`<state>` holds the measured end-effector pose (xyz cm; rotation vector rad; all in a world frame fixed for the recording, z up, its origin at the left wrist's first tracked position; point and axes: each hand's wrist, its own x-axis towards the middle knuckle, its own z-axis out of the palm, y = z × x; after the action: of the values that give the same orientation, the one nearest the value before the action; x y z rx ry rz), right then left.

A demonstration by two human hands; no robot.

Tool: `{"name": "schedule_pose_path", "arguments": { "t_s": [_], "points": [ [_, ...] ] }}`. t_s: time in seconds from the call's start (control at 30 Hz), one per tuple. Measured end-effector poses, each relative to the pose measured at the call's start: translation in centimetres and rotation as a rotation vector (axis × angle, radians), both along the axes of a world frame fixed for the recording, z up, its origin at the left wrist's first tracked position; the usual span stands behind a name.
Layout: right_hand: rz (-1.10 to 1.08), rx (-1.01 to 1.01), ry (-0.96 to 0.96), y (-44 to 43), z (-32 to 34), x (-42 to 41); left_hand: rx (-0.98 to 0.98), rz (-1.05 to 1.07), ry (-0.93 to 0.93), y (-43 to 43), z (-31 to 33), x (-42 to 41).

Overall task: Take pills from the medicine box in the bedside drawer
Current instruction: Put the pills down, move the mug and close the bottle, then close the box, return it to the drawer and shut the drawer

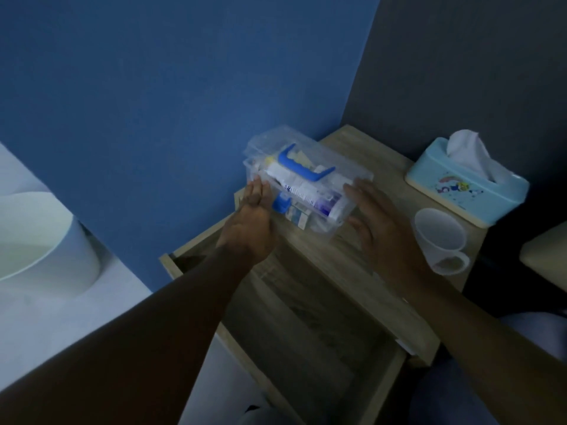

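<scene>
A clear plastic medicine box [310,182] with a blue handle and a blue front latch stands on top of the wooden bedside table [362,250], its lid down. Tubes and small cartons show through its walls. My left hand [250,219] lies flat against the box's left end, fingers straight. My right hand [374,222] is spread beside the box's right end, close to it or just touching. Below the tabletop the drawer [306,329] is pulled out toward me and looks empty inside.
A light blue tissue box [466,182] stands at the table's back right, and a white mug [440,237] sits in front of it. A blue wall lies behind the box. A white round bin [43,240] is at the left.
</scene>
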<state>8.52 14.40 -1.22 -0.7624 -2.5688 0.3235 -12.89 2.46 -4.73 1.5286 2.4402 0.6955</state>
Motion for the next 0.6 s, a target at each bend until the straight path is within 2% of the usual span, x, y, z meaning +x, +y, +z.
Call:
{"name": "schedule_pose_path", "arguments": {
  "t_s": [0.07,0.23,0.43,0.6],
  "points": [
    [0.001,0.048,-0.057,-0.6,-0.3,-0.1,-0.018,0.032,-0.029,-0.2,0.0,0.2],
    [-0.107,-0.040,0.055,-1.5,1.2,-2.2,-0.053,0.108,-0.080,-0.3,0.4,0.5],
    [-0.147,0.016,-0.161,-1.2,1.4,-4.6,0.080,0.189,-0.202,0.7,0.5,1.1],
    [-0.169,0.142,-0.133,-1.7,-0.3,-4.0,0.223,0.223,-0.359,0.8,-0.1,0.9]
  ]
}}
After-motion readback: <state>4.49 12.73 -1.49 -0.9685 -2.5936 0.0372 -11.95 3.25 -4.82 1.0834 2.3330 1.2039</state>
